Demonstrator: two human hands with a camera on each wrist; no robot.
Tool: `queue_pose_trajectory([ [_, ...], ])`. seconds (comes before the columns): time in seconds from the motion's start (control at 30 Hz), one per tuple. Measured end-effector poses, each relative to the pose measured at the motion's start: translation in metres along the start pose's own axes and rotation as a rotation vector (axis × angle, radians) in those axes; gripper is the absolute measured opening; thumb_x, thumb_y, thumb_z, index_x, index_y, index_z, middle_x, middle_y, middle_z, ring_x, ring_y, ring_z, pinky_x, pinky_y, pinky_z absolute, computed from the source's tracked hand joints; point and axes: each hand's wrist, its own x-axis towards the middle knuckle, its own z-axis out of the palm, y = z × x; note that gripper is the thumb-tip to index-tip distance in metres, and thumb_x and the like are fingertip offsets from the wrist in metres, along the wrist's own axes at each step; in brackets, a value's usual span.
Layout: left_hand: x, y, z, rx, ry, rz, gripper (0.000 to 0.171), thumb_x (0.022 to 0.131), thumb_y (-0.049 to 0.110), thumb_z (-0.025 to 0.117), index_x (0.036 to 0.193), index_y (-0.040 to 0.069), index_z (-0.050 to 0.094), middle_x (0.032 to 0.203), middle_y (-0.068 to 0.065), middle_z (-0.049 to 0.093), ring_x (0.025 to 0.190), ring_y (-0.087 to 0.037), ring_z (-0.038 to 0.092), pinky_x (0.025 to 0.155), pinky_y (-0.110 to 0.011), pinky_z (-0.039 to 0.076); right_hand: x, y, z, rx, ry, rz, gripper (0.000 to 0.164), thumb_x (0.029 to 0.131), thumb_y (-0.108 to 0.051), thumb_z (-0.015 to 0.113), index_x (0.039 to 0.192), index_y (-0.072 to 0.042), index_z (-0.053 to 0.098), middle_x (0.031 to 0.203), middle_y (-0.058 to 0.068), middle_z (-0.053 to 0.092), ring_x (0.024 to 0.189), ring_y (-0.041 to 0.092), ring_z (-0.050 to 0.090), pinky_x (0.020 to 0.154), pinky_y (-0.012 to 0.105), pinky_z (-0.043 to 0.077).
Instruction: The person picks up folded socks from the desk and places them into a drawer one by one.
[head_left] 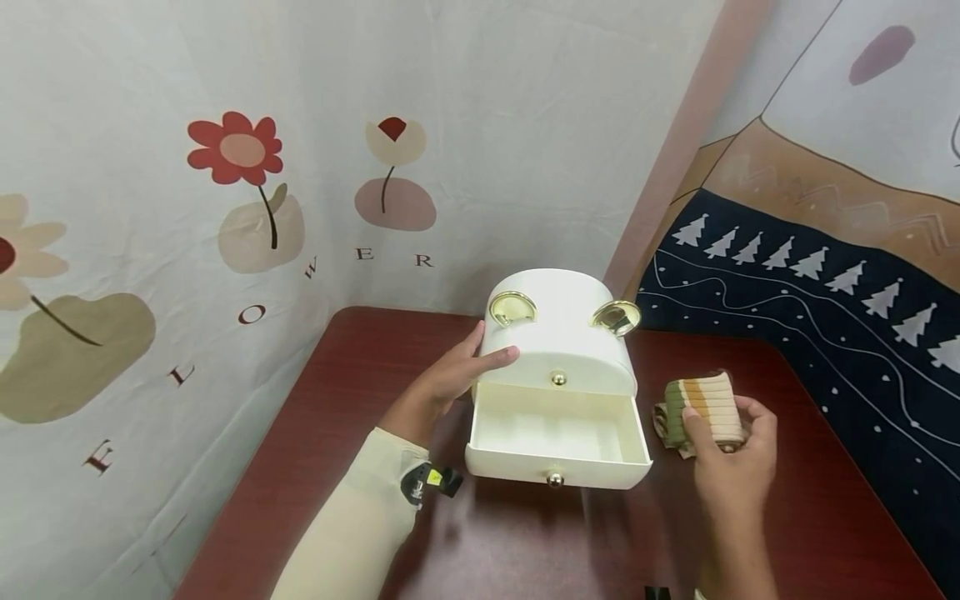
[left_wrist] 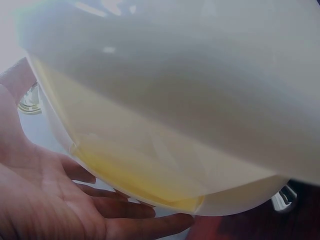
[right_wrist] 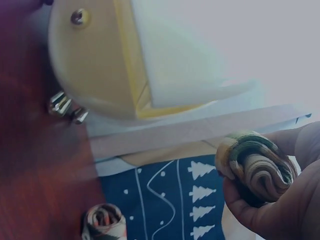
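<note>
A white rounded cabinet (head_left: 558,333) stands on the table with gold ear-shaped pieces on top. Its lower drawer (head_left: 555,473) is pulled out, showing a pale inside and a gold knob on the front. My left hand (head_left: 453,371) rests against the cabinet's left side, thumb across the front; in the left wrist view its extended fingers (left_wrist: 145,227) lie along the white edge. To the right of the drawer, my right hand (head_left: 738,454) holds a rolled ribbed sock (head_left: 708,404) striped green, mustard and cream. Its coiled end shows in the right wrist view.
Another rolled patterned cloth (right_wrist: 104,222) lies on the dark red table (head_left: 330,417), partly behind the held sock in the head view. A flower-printed curtain (head_left: 300,125) hangs behind, and a navy tree-printed cloth (head_left: 817,308) stands along the right.
</note>
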Motion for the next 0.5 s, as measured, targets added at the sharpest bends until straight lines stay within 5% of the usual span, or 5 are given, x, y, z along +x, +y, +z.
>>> queue_pose_trajectory([
  [0.13, 0.000, -0.001, 0.000, -0.002, -0.002, 0.005, 0.112, 0.101, 0.050, 0.074, 0.178, 0.024, -0.003, 0.184, -0.011, 0.015, 0.147, -0.035, 0.050, 0.122, -0.061, 0.044, -0.004, -0.007, 0.001, 0.070, 0.014, -0.011, 0.055, 0.095, -0.008, 0.082, 0.140, -0.021, 0.053, 0.115, -0.010, 0.057, 0.092, 0.005, 0.062, 0.063, 0.009, 0.054],
  [0.37, 0.000, 0.000, 0.000, -0.007, 0.003, -0.002, 0.112, 0.101, 0.051, 0.074, 0.178, 0.025, -0.003, 0.185, -0.007, 0.011, 0.154, -0.035, 0.040, 0.125, -0.064, 0.039, -0.016, -0.021, 0.008, 0.148, 0.000, -0.081, 0.059, 0.096, -0.002, 0.081, 0.145, -0.014, 0.052, 0.121, -0.008, 0.061, 0.097, 0.007, 0.067, 0.069, 0.009, 0.057],
  [0.5, 0.001, -0.001, 0.000, -0.010, -0.001, 0.007, 0.111, 0.101, 0.049, 0.074, 0.178, 0.025, -0.003, 0.184, -0.008, 0.013, 0.148, -0.036, 0.046, 0.121, -0.063, 0.044, -0.022, -0.025, 0.011, 0.225, -0.008, -0.128, 0.058, 0.094, 0.004, 0.080, 0.144, -0.011, 0.054, 0.122, -0.004, 0.063, 0.099, 0.010, 0.068, 0.072, 0.010, 0.059],
])
